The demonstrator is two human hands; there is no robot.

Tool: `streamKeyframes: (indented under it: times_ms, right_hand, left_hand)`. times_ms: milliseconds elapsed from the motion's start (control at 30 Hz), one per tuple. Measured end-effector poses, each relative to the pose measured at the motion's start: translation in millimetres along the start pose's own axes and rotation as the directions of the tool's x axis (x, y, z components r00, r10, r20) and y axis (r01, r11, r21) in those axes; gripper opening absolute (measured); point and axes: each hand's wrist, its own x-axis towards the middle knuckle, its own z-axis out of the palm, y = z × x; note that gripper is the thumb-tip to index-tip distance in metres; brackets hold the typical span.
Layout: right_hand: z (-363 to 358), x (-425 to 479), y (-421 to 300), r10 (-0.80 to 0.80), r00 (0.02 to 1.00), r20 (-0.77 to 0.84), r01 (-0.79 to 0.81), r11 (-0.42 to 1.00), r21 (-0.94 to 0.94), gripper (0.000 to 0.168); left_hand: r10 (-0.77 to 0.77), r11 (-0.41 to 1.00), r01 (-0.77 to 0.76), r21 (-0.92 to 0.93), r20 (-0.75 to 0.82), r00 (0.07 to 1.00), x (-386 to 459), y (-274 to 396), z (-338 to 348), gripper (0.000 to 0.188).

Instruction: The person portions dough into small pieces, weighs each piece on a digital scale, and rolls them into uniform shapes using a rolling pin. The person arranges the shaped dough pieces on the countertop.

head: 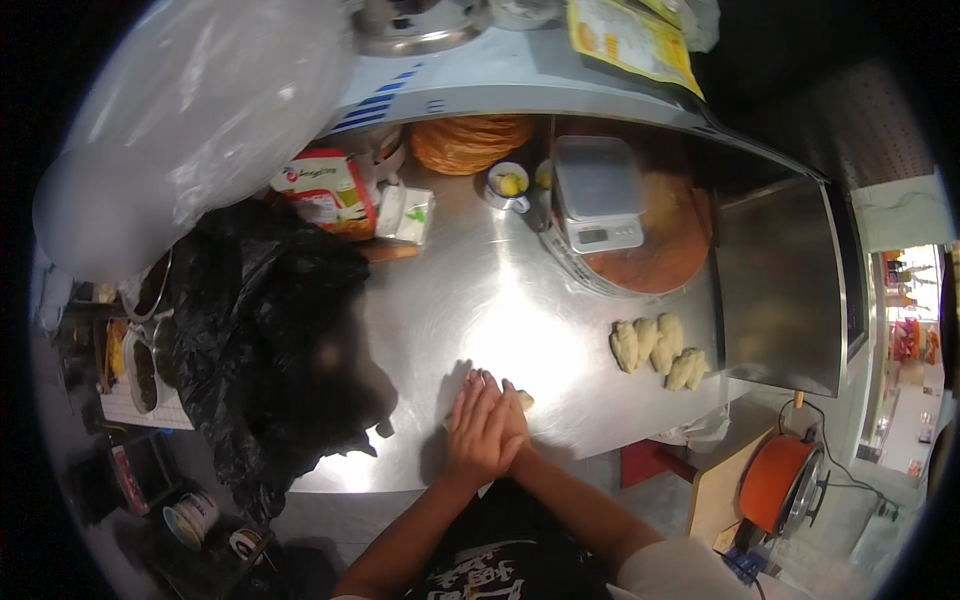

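On the shiny metal worktop (420, 300), my left hand (474, 431) lies across my right hand (516, 420), the two pressed together near the front edge. Under them is a piece of pale dough (526, 401); only its end shows at the right, and the hands hide the rest. Both hands are flattened, and the fingers of the right are mostly covered. To the right, several shaped pieces of dough (667, 345) lie close together on the metal. A black plastic bag (262, 337) covers the left part of the worktop.
A digital scale (600, 195) stands on a round reddish-brown board (675, 255) at the back right. Nearby are an enamel mug (508, 186) with yellow contents, a red-and-yellow packet (326, 191) and a wooden handle (390, 253). An orange pot (780, 484) stands lower right.
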Motion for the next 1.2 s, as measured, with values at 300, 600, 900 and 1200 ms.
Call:
streamKeyframes:
  times_ms: [300,600,900,1200]
  right_hand:
    - [-42,101,42,0.226,0.909,-0.351,-0.193,0.973,0.126,0.071]
    - [-6,18,60,-0.001,0.957,-0.289,0.082,0.96,0.267,0.07]
    - [6,0,58,0.222,0.95,-0.218,-0.155,0.946,0.286,0.078]
    - [-42,77,114,0.199,0.861,-0.469,-0.084,0.963,0.255,0.088]
  left_hand:
    - [0.032,0.984,-0.039,0.171,0.047,0.998,84,-54,31,0.072]
    - [-0.171,0.836,0.114,0.537,0.057,0.984,-8,-36,38,0.087]
    - [-0.256,0.851,0.034,0.524,0.358,0.898,11,-34,23,0.076]
    - [-0.136,0.816,0.112,0.566,0.001,0.991,67,-71,14,0.08]
